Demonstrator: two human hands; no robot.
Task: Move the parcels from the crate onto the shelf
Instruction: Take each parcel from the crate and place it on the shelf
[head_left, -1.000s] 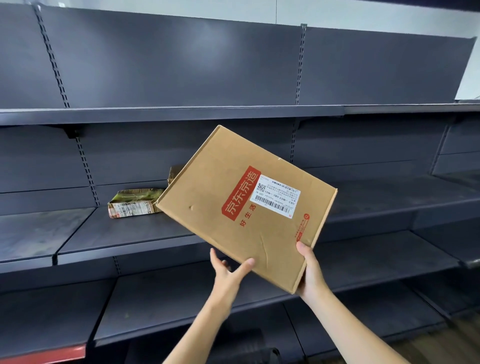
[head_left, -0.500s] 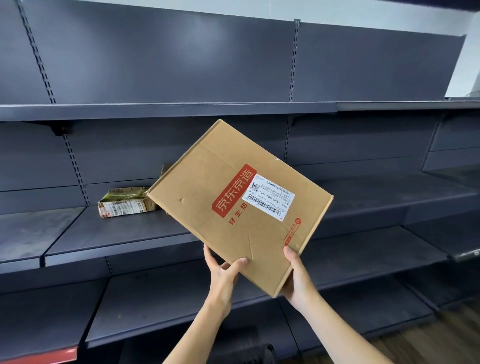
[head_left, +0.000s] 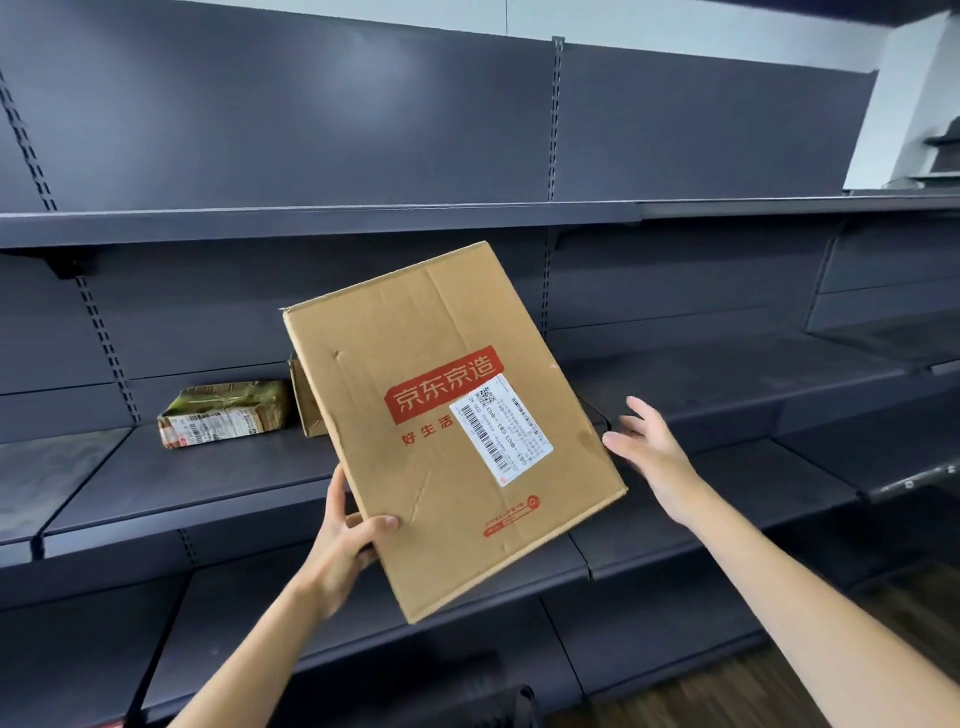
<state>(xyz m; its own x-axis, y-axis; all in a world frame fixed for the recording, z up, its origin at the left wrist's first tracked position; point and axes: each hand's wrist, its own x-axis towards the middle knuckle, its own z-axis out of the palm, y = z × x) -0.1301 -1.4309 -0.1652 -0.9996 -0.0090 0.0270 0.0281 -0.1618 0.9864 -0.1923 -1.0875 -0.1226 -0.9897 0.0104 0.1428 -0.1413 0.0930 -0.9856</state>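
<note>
The left hand is gripping the flat cardboard parcel at its lower left corner, thumb lying across the printed face and the remaining fingers hidden behind the board. The right hand is hovering just beside the parcel's right edge, fingers straight and spread, holding nothing; whether the fingertips are touching the edge cannot be told. The parcel is being held in the air in front of the dark metal shelf, tilted with its top leaning toward eleven o'clock, its red logo and white shipping label facing the camera.

On the middle shelf board, at nine o'clock from the held parcel, a green-and-brown wrapped parcel is lying flat. Just beside it, a small cardboard box is standing partly hidden behind the held parcel. The crate is not showing clearly in this view.

Judgement: the placement step is in hand, with two parcels already shelved and this one not yet set down. The next move is calling for the right hand to take the free edge, for the parcel to be levelled, and for it to be slid onto the bare board at three o'clock from the small box, clearing the board above.
</note>
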